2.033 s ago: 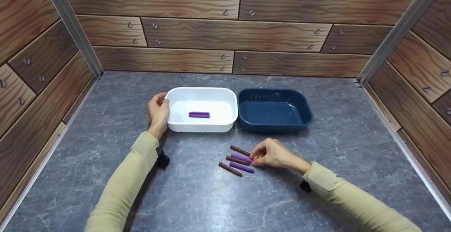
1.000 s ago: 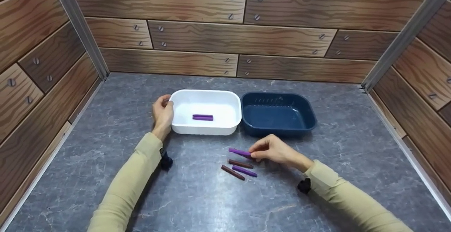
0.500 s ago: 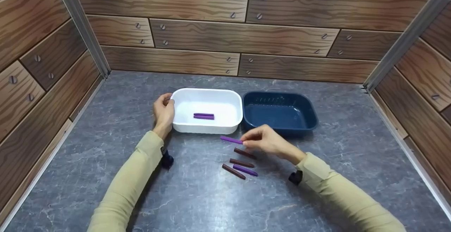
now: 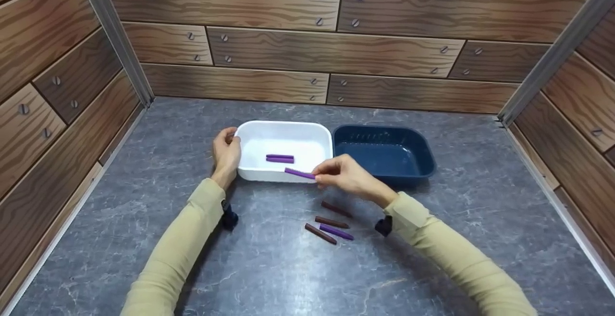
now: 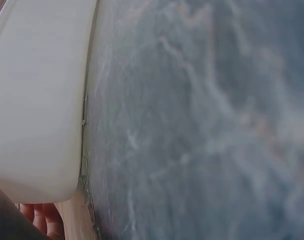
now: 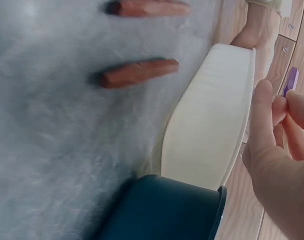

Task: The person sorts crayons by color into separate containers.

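Observation:
My right hand [image 4: 348,176] pinches one end of a purple crayon [image 4: 299,173] between thumb and fingertips. The crayon overlaps the near wall of a white plastic tub [image 4: 250,174], and in the right wrist view its purple end [image 6: 291,80] stands above the fingertips. Inside the tub, two purple crayons [image 4: 279,160] lie side by side. At the tub's left end my left hand [image 4: 226,155] grips the side, thumb near the rim; its curled fingers [image 5: 54,217] show beyond the tub in the left wrist view. Three brown crayons [image 4: 331,222] and one purple crayon [image 4: 336,232] lie on the table.
A dark blue tub [image 4: 418,174] stands right against the white one, with nothing inside it. Wood-patterned panels [image 4: 269,83] enclose the grey marbled table [image 4: 269,268] at the back and both sides.
My right hand has picked the purple crayon from the group on the table, lifted it and carried it left and away to the white tub's near rim. The left hand stays at the tub.

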`<state>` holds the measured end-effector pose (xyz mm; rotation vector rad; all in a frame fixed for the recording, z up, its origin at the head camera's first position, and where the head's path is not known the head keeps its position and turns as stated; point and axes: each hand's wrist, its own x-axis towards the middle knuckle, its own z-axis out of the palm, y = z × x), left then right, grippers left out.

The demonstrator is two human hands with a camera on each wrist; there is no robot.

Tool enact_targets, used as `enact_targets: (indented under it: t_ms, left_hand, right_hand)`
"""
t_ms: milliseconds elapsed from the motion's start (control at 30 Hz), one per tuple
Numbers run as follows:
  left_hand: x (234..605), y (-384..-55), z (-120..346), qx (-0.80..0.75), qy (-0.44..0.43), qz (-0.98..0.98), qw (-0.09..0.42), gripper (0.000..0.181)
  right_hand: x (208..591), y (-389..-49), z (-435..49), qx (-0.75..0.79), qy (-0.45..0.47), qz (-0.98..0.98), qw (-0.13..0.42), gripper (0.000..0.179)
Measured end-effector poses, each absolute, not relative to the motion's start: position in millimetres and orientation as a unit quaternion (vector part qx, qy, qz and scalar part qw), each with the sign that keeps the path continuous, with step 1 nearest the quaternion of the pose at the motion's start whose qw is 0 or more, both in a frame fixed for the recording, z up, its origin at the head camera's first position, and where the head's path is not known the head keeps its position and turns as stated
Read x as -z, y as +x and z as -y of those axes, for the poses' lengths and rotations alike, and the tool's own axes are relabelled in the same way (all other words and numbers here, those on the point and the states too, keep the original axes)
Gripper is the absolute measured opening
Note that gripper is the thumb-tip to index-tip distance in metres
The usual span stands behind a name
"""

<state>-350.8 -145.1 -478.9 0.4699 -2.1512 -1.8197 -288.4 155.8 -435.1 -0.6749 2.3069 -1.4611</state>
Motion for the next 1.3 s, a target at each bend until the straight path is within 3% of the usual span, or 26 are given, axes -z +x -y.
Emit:
enact_targets:
  t_ms: [633,1300]
  left_hand:
    - [484,-354,145,0.623,0.14,0.76,0.124,0.037]
    - [481,-352,146,0.632,0.118,0.756,0.125,0.038]
  right_hand:
    - [434,-340,-113,0.552,-0.197,-0.802,0.112,0.018]
    - [447,-376,-99,0.535,-0.2,-0.809,0.136,0.021]
